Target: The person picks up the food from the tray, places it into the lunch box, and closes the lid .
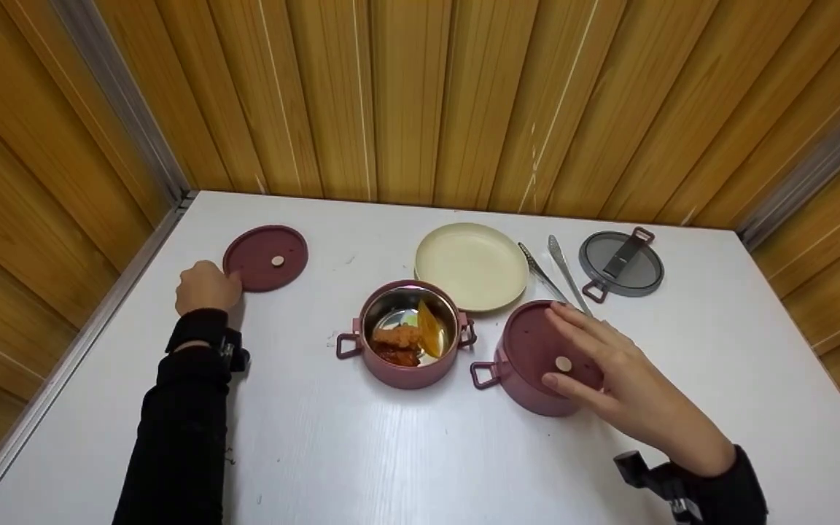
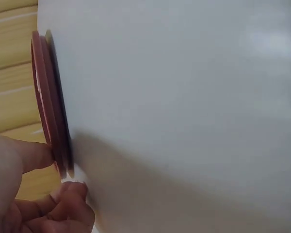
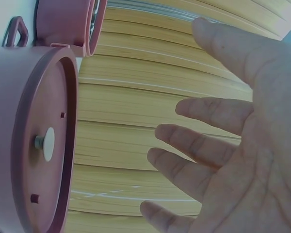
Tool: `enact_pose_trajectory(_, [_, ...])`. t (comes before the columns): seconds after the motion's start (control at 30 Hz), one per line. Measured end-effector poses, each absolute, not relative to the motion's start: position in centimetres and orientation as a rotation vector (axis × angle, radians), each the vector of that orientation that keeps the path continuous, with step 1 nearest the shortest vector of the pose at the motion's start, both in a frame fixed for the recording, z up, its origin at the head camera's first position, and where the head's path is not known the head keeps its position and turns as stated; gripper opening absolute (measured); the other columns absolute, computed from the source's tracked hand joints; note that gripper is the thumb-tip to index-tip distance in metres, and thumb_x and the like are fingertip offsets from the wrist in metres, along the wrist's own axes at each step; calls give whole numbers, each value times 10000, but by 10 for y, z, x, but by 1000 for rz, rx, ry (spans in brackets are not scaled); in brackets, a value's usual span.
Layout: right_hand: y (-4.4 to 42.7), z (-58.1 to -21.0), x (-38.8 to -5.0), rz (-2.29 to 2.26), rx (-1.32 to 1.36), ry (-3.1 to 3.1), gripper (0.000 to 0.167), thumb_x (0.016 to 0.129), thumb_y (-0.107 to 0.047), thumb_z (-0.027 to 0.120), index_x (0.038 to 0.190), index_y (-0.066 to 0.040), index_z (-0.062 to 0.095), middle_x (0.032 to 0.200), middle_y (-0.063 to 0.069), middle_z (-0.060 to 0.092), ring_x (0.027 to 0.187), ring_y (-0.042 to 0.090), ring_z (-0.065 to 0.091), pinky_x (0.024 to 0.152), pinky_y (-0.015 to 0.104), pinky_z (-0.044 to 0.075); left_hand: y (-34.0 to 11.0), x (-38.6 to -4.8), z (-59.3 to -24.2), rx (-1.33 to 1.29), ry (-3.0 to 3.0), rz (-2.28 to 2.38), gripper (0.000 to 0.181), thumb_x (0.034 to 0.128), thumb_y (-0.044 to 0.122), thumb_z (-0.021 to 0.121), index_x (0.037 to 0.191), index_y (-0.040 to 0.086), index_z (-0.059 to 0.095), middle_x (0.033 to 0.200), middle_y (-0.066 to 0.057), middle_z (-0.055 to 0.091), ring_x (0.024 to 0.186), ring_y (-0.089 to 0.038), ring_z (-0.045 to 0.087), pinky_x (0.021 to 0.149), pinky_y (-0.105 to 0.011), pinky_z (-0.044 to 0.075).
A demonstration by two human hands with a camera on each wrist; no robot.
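My left hand [image 1: 207, 286] is at the near left edge of a round maroon pot lid [image 1: 263, 271] with a pale knob, lying on the table. In the left wrist view the thumb [image 2: 36, 154] touches the lid's rim, with curled fingers [image 2: 70, 206] just beside its edge. My right hand [image 1: 620, 372] hovers with spread fingers above a closed pink pot [image 1: 537, 397]. The right wrist view shows a gap between that hand and the pot's lid [image 3: 48, 160]. Left of it stands an uncovered pink pot [image 1: 409, 375] with fried and sauced food and a yellow piece inside.
A cream plate [image 1: 471, 266] lies behind the pots. Two metal utensils [image 1: 564, 266] lie right of it, their near ends hidden behind the closed pot. A grey lid with maroon loops [image 1: 628, 281] lies at back right. Wood-patterned walls [image 1: 405, 109] bound the table.
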State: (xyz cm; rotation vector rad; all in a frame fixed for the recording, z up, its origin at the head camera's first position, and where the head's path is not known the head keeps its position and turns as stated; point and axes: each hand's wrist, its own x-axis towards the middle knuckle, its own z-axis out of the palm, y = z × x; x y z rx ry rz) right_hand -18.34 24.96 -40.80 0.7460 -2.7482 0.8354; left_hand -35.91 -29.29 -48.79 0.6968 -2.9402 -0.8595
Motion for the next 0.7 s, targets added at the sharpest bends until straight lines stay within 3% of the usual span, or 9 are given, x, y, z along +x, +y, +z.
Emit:
enact_pose_trajectory(0.3, [251, -411, -185, 849, 749, -2746, 709, 952, -216, 830, 1580, -73, 531, 1650, 152, 501, 1509, 485, 460, 1147, 758, 394, -302, -356, -487, 757, -2835, -1054, 601, 1024, 302, 622, 1345, -205, 589, 1361, -420, 622, 1252, -548, 628, 1011, -571, 567])
enact_pose_trajectory(0.53, [254, -412, -184, 872, 715, -2770, 699, 966, -231, 817, 1583, -76, 527, 1655, 160, 490, 1522, 481, 444, 1166, 752, 379, -306, -352, -482, 797, -2837, -1133, 646, 1008, 312, 650, 1386, -204, 562, 1420, -399, 594, 1301, -486, 580, 992, -499, 551])
enact_pose_trajectory(0.7, [256, -412, -183, 834, 676, -2783, 772, 965, -274, 823, 1623, -84, 467, 1702, 125, 430, 1553, 449, 412, 1180, 726, 377, -309, -350, -482, 827, -2829, -1150, 619, 1010, 354, 636, 1332, -175, 625, 1419, -365, 616, 1319, -456, 564, 1038, -487, 538])
